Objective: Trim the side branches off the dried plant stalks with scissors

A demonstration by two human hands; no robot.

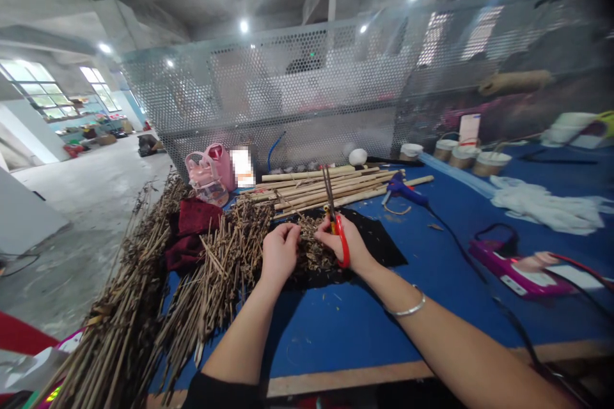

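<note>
1. Centre: on the flat blue tabletop (355, 326) lies a black cloth (386, 248), under a loose brown heap of dried plant bits (311, 259).
2. At the heap: bare left hand (281, 252) on its left; bare right hand (352, 243) on its right, with red-handled metal scissors (344, 248) in it.
3. Left: a bundle of thin brown dry stalks (215, 287); farther left, a longer brown stalk bundle (119, 294); between their far ends, dark red fabric (196, 214).
4. Behind the hands: long, pale wooden rods (336, 188).
5. Right: a blue plastic glue gun (407, 190) near the rods; farther right, crumpled white sheer material (547, 201), behind a magenta box (518, 271).
6. Back: a perforated grey metal screen (288, 89).
</note>
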